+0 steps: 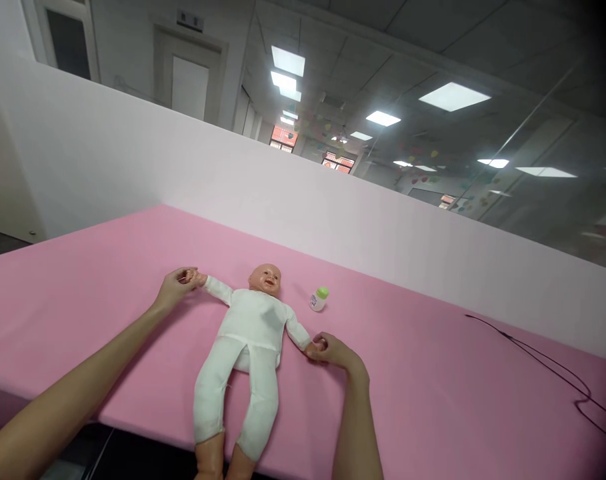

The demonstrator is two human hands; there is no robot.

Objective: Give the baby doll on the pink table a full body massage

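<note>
Baby doll: it lies face up on the pink tabletop, smiling face away from me, white suit on, arms spread.
My left hand: I have my fingers closed on the doll's small hand out on that side, with its arm stretched away from the body.
My right hand: my thumb and fingers are clamped on the doll's other hand, lower, out beside its waist.
Bottle with green cap: upright, just beside the doll's head and shoulder on my right side, untouched.
Doll's feet: they reach over the near edge of the table and run out of my view, so I can't tell how they end.
Black cable: well apart from the doll, far to its right.
White partition: beyond the doll's head.
What could go wrong: I judge that a pull toward me could slide the doll off the edge, since its lower legs seem to lack support. An uneven tug might twist the soft body or slip a small hand from my fingers. Swinging its right-side arm upward could knock the bottle over.
</note>
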